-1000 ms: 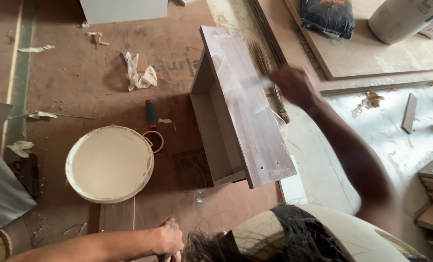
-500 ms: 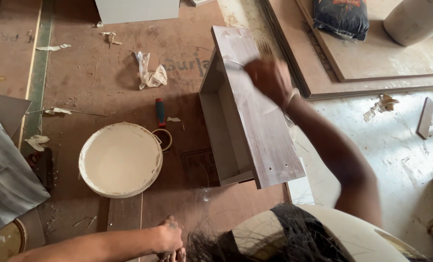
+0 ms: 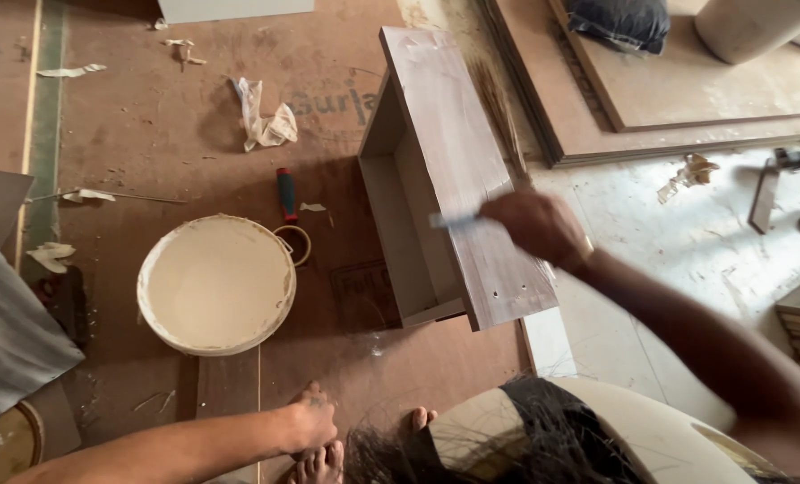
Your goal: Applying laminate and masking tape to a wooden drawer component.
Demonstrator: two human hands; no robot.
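On the brown sheet-covered floor (image 3: pixel 185 125), the biggest thing is an open wooden box (image 3: pixel 436 179), like a drawer carcass, turned on its side so that one broad brown face looks up and its pale hollow opens toward the left. Lying that way, the top panel sits flat and within easy reach of someone crouched at its near end. Left of it stands a round white bucket (image 3: pixel 216 282) full of a cream-coloured paste, close enough that an arm can swing to it from the box. Just beyond the bucket's rim lie a red-handled tool (image 3: pixel 286 194) and a small roll of tape (image 3: pixel 294 244), and farther back a crumpled white rag (image 3: pixel 263 121).

The right hand (image 3: pixel 536 226) hovers over the box's upper face, fingers closed around a thin flat blade or brush (image 3: pixel 454 219) whose pale tip points left across the panel; motion blur makes it hard to say which tool it is. The pale streaks on the panel suggest paste being spread there. The left hand (image 3: pixel 309 421) rests low by the person's bare feet (image 3: pixel 328 457), fingers curled together and holding nothing that can be seen, seemingly to steady the crouch.
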